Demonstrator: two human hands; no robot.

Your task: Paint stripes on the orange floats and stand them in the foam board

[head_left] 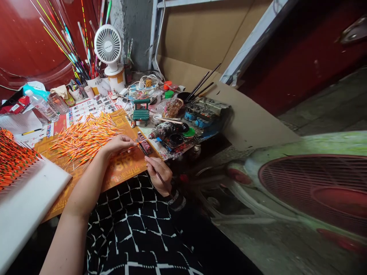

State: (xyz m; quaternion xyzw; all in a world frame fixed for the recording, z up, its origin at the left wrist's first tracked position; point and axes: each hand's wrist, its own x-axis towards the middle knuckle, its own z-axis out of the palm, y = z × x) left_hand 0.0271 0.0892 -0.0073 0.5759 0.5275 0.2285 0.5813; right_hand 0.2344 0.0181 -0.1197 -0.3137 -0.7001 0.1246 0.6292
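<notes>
My left hand is closed in a pinch on a slim orange fishing float, over the front edge of the yellow board. A thin paintbrush is gripped in my right hand, its tip up close to the float; whether they touch I cannot tell. Just beyond the hands sits a small pinkish, paint-stained stand. To the left, a large heap of orange fishing floats covers part of the yellow board.
A white foam block at left holds many upright orange floats. Behind stand a white fan and a small green bench-shaped holder. A dark rotary tool and paint pots crowd the right side.
</notes>
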